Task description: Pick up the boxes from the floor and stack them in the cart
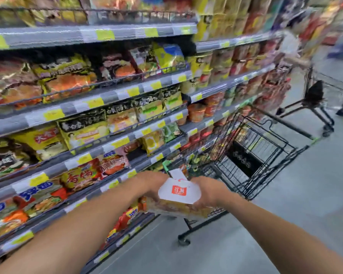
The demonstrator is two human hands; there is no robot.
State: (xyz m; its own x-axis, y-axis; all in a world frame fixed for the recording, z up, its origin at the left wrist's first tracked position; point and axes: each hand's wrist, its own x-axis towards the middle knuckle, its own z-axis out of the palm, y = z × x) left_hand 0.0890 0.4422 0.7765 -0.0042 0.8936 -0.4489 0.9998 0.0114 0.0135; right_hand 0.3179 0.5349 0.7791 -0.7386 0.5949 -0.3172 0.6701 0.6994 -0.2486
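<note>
Shelves point(115, 95) flank cart point(226, 147); left hand point(151, 186) and right hand point(208, 192) grip box point(179, 192).

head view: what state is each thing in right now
box, held off the floor between both hands, not yet in the cart
left hand, gripping the box's left side
right hand, gripping the box's right side
cart, standing by the shelves, a dark carton lying inside
shelves, stocked with packets
</note>
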